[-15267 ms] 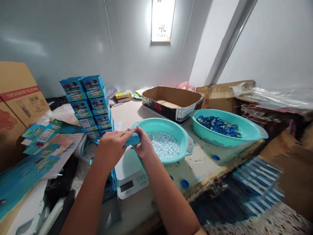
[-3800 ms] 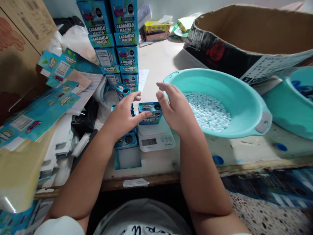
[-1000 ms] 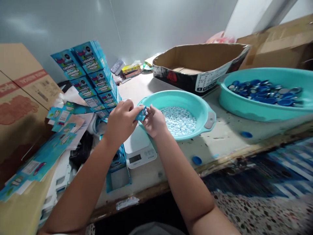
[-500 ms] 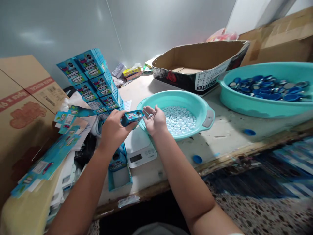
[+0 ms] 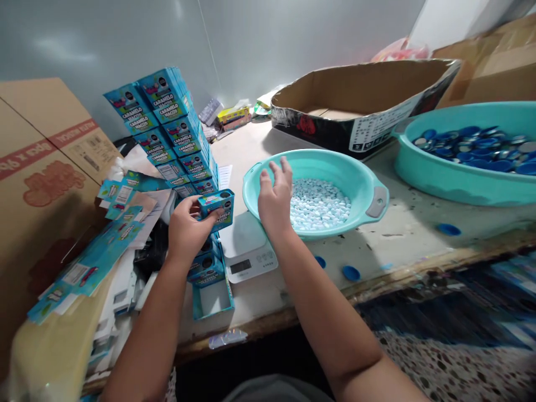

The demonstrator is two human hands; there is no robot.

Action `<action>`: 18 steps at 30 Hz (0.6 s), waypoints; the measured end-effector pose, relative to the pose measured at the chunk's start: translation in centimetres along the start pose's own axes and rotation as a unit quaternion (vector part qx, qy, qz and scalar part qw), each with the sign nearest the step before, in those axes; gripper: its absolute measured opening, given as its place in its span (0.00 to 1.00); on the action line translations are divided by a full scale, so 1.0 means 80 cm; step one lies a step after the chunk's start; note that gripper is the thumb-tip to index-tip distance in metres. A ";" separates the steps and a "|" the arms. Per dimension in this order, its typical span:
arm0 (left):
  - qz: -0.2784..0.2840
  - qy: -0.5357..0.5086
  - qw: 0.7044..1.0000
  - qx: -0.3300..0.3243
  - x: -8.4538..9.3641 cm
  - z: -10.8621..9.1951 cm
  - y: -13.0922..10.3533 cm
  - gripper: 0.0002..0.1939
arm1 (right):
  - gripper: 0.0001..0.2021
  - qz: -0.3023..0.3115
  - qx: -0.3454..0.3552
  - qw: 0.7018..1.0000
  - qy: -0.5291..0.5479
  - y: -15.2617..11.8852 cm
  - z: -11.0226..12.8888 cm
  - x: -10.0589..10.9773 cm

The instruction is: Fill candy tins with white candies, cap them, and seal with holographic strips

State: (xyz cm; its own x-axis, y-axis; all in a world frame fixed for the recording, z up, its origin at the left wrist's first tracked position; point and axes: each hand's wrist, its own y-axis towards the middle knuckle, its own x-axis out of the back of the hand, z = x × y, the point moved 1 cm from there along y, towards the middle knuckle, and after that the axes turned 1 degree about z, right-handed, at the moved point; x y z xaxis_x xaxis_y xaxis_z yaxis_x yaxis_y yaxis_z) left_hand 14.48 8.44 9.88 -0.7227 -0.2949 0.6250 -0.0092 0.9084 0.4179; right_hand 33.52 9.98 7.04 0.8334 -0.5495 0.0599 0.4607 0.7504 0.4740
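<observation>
Two hands split the work: the left hand (image 5: 186, 226) grips a small blue candy box (image 5: 216, 208) upright beside the digital scale (image 5: 248, 250), keeping its top reachable, while the right hand (image 5: 274, 195), fingers loosely spread, hovers over the teal basin (image 5: 368, 184) of pale tablets (image 5: 319, 204).

Bare forearms, no sleeves; grey garment (image 5: 259, 391) at bottom edge.

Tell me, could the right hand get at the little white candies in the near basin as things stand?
Probably yes. The right hand hovers open over the rim of the near basin, and the candies lie uncovered just beyond its fingers, with nothing in between.
</observation>
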 end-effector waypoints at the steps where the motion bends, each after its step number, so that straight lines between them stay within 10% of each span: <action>1: -0.017 -0.020 1.000 0.008 0.002 0.002 0.000 0.21 | 0.18 0.026 0.028 0.999 -0.033 -0.005 0.009 -0.001; 4: -0.085 -0.056 0.995 0.018 0.008 0.012 0.003 0.21 | 0.14 0.174 0.063 0.969 -0.165 -0.021 0.034 -0.009; 9: -0.154 -0.092 0.984 0.004 0.013 0.035 0.007 0.24 | 0.14 0.477 0.095 0.815 -0.313 -0.047 0.038 -0.036; 13: -0.178 -0.154 0.972 -0.020 0.011 0.044 0.002 0.24 | 0.15 0.544 0.095 0.757 -0.349 -0.057 0.021 -0.053; 18: -0.165 -0.172 0.971 -0.004 0.007 0.042 -0.004 0.25 | 0.15 0.547 0.079 0.757 -0.347 -0.060 0.011 -0.059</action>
State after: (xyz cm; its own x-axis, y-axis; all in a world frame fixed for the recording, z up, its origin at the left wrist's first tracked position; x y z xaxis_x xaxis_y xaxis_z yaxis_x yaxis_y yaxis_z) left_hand 11.75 8.97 7.90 -0.8695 -0.4521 0.1988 -0.2760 0.7787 0.5634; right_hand 27.08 8.65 5.26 0.3031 0.2680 0.9145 -0.4780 0.8729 -0.0974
